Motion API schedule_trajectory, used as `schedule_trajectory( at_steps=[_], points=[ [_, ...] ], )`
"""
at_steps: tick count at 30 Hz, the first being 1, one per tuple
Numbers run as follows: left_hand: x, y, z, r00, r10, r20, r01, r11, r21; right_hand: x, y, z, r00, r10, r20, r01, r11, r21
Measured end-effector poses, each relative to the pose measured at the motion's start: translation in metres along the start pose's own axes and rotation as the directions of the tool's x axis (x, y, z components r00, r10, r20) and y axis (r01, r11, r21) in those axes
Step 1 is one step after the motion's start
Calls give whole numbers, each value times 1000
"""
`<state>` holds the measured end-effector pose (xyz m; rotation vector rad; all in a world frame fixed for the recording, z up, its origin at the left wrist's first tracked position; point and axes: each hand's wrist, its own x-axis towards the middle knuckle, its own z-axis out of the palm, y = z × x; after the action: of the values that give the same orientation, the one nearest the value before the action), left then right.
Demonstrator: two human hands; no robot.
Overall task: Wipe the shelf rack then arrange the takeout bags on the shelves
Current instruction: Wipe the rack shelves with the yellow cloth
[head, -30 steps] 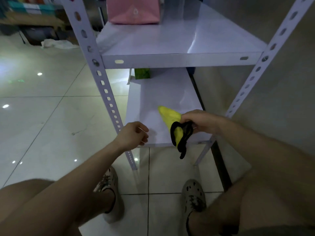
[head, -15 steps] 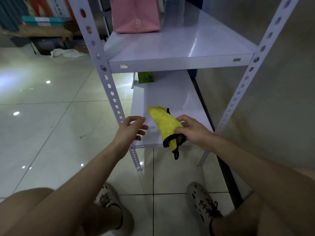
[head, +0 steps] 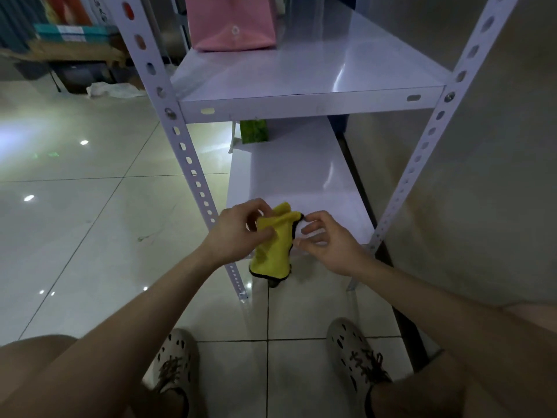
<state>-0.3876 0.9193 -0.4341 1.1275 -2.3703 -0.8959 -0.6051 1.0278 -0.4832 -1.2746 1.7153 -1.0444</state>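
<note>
at the lower shelf (head: 301,179), left hand (head: 235,233) and right hand (head: 328,242) pinch the yellow cloth (head: 274,245); wiping looks unfinished, pink bag (head: 232,22) and green bag (head: 253,131) already shelved.

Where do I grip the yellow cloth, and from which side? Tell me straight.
Grip the yellow cloth at its bunched top edge, from above: it hangs limp there between the left hand and right hand, its black-trimmed bottom dangling free.

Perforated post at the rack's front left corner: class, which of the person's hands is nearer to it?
Left. The left hand, gripping the yellow cloth, is just beside the post; the right hand pinches the cloth's other edge, farther right.
</note>
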Motion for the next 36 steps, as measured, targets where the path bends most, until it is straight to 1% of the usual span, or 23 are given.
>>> schedule_trajectory(
  at_steps=[2, 3, 5, 7, 9, 11, 13, 16, 18, 20, 22, 23, 24, 25, 26, 27, 28, 29, 30, 32, 33, 36],
  points=[
    [-7, 1, 4, 990, 137, 43, -141, 985, 101, 4, -3, -1, 996, -81, -40, 80, 996, -33],
    [-9, 1, 6, 981, 185, 53, -191, 972, 134, 7, -3, -2, 992, -125, -32, 121, 988, -91],
    [-10, -1, 7, 968, 246, 48, -251, 951, 178, 8, -2, -3, 974, -224, -9, 215, 942, -257],
    [-9, -2, 7, 952, 302, 46, -304, 920, 246, 7, 0, -4, 947, -320, -9, 288, 866, -409],
    [-8, -3, 7, 931, 357, 74, -361, 871, 335, 5, 0, -6, 927, -374, -12, 319, 807, -497],
    [-8, -5, 9, 924, 363, 118, -380, 845, 375, 5, -1, -9, 932, -360, 37, 330, 802, -499],
    [-7, -6, 11, 927, 344, 148, -375, 850, 371, 6, -4, -8, 953, -293, 76, 293, 824, -485],
    [-1, -8, 12, 945, 301, 125, -326, 900, 290, 8, -5, -7, 966, -255, 44, 243, 833, -497],
    [6, -12, 12, 959, 274, 70, -283, 935, 212, 13, -8, -10, 963, -269, 7, 238, 841, -486],
    [17, -13, 16, 969, 247, -23, -242, 962, 123, 24, -15, -13, 955, -292, -43, 236, 842, -485],
    [32, -16, 25, 979, 148, -143, -146, 989, 20, 43, -22, -19, 948, -305, -96, 213, 826, -522],
    [39, -20, 30, 983, 72, -168, -77, 997, -22, 53, -21, -23, 952, -286, -110, 181, 815, -551],
    [45, -27, 36, 989, 0, -150, -4, 1000, -25, 61, -19, -27, 965, -238, -111, 129, 798, -589],
    [48, -35, 43, 994, -59, -94, 62, 998, 25, 68, -13, -28, 978, -182, -101, 79, 773, -630],
    [50, -44, 52, 995, -99, -3, 99, 987, 129, 72, -6, -27, 987, -143, -76, 54, 735, -676],
    [50, -53, 63, 987, -122, 105, 93, 964, 250, 73, 3, -23, 992, -128, -20, 75, 691, -719],
    [47, -59, 74, 968, -133, 214, 52, 936, 347, 71, 14, -15, 991, -117, 64, 125, 650, -749],
    [45, -64, 83, 945, -136, 299, 3, 914, 405, 67, 24, -7, 983, -101, 155, 184, 618, -764],
    [44, -67, 90, 928, -133, 348, -32, 903, 429, 61, 33, 0, 970, -73, 234, 229, 609, -760],
    [49, -69, 95, 921, -119, 372, -65, 893, 446, 54, 49, 6, 944, -30, 330, 274, 632, -725],
    [52, -69, 95, 920, -118, 373, -67, 891, 449, 55, 54, 6, 938, -27, 345, 280, 648, -708],
    [57, -68, 90, 894, -140, 425, -86, 879, 469, 62, 57, -2, 945, 21, 327, 219, 702, -678]
  ],
)
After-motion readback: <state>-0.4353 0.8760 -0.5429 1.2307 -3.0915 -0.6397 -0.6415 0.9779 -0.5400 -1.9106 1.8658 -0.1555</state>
